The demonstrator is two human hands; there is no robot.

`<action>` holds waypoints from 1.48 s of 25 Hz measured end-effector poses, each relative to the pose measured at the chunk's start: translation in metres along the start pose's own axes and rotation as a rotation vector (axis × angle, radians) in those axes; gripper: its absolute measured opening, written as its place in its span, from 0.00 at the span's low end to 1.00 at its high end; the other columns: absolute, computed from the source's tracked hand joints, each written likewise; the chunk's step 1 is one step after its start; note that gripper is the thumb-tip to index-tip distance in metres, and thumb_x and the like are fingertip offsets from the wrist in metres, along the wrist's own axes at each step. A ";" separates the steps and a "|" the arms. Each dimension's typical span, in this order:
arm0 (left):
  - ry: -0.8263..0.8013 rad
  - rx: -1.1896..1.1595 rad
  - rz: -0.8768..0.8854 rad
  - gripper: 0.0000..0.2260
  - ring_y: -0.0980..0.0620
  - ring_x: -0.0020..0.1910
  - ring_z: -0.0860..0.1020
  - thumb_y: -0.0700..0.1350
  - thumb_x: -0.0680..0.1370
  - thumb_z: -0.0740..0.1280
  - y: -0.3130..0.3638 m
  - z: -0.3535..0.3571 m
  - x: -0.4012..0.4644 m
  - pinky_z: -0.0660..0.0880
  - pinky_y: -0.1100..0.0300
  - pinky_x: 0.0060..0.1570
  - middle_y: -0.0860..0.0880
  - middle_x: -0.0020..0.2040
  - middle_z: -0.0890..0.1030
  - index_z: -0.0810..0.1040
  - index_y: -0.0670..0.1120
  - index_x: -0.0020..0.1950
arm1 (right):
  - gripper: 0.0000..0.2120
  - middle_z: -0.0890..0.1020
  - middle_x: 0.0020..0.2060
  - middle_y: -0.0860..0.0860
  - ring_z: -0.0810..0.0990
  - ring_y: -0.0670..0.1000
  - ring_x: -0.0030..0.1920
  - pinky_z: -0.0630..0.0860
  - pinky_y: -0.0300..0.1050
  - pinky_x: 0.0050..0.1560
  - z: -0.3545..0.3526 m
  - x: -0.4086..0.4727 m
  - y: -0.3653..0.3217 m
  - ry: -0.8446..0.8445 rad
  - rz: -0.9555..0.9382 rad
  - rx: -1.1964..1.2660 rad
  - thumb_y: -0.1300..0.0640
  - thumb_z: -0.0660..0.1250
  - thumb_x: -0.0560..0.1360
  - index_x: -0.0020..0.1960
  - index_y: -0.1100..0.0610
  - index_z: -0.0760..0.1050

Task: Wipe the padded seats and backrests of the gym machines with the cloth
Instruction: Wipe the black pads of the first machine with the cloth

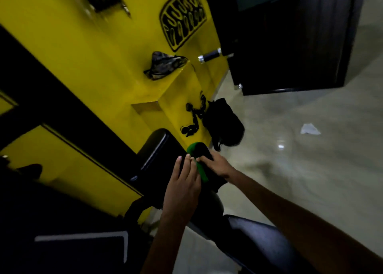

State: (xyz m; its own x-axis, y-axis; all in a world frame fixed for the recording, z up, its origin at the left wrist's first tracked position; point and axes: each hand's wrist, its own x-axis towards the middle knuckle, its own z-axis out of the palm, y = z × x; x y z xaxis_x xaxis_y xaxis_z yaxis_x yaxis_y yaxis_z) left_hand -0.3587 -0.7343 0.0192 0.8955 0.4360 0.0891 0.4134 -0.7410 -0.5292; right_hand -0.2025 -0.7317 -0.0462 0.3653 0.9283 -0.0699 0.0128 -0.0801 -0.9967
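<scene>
Two bare forearms reach forward into a dim gym, both hands meeting on a green and black cloth (pixel 200 162) that lies on a black padded backrest (pixel 157 149) of a gym machine. The left hand (pixel 183 182) lies flat with fingers stretched out, pressing the green edge of the cloth; the right hand (pixel 215 164) curls over the dark part of the cloth just beside it, fingertips of the two hands almost touching. Below the hands a second black padded seat (pixel 255 238) catches a dull shine, and at lower left sits a dark pad with a pale border (pixel 83 251). Behind the backrest stands a bright yellow wall (pixel 83 52) with a stepped ledge, crossed by a black diagonal band. A black bag (pixel 224 124) leans against the base of the ledge, next to black painted markings. On the ledge lies a crumpled dark patterned bag (pixel 165 64). A white scrap of paper (pixel 309 128) lies on the glossy pale tiled floor (pixel 300 159). Farther off stands a large black cabinet-like block (pixel 290 41), with a chrome-capped black grip handle (pixel 210 55) beside it.
</scene>
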 end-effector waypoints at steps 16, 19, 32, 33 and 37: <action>0.338 0.235 -0.641 0.30 0.41 0.75 0.57 0.51 0.78 0.59 -0.004 -0.016 0.015 0.54 0.42 0.73 0.39 0.76 0.58 0.57 0.39 0.76 | 0.19 0.76 0.63 0.55 0.74 0.56 0.64 0.70 0.43 0.55 -0.020 0.023 -0.029 -0.352 -0.170 -0.179 0.53 0.60 0.80 0.70 0.55 0.67; 0.353 0.242 -0.663 0.30 0.41 0.76 0.57 0.51 0.78 0.59 -0.003 -0.013 0.015 0.53 0.42 0.73 0.39 0.76 0.58 0.57 0.39 0.76 | 0.19 0.77 0.61 0.54 0.75 0.52 0.60 0.71 0.43 0.55 -0.011 0.034 -0.061 -0.300 -0.252 -0.085 0.52 0.61 0.79 0.69 0.53 0.69; 0.318 0.277 -0.705 0.30 0.42 0.77 0.49 0.52 0.79 0.56 0.019 0.007 0.014 0.44 0.43 0.74 0.40 0.78 0.48 0.53 0.40 0.77 | 0.29 0.78 0.61 0.55 0.76 0.51 0.61 0.74 0.46 0.60 -0.001 0.047 -0.030 -0.308 -0.277 0.152 0.49 0.66 0.70 0.68 0.59 0.69; 0.305 0.272 -0.705 0.30 0.43 0.77 0.48 0.52 0.79 0.56 0.023 0.011 0.013 0.43 0.44 0.74 0.40 0.78 0.47 0.52 0.40 0.77 | 0.28 0.78 0.61 0.55 0.76 0.51 0.61 0.74 0.45 0.60 -0.003 0.043 -0.020 -0.300 -0.256 0.121 0.51 0.66 0.71 0.69 0.59 0.69; 0.270 0.281 -0.680 0.31 0.43 0.77 0.47 0.52 0.79 0.55 0.039 0.027 0.011 0.42 0.45 0.74 0.40 0.78 0.45 0.51 0.39 0.77 | 0.19 0.78 0.61 0.56 0.76 0.56 0.62 0.74 0.48 0.59 -0.014 0.047 0.010 -0.339 -0.121 -0.058 0.56 0.65 0.78 0.68 0.57 0.70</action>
State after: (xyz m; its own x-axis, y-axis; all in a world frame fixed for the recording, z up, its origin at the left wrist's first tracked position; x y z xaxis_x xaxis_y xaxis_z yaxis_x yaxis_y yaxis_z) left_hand -0.3369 -0.7445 -0.0237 0.4845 0.5820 0.6531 0.8605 -0.1829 -0.4754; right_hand -0.1724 -0.6941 -0.0584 0.0286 0.9992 0.0286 0.0934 0.0259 -0.9953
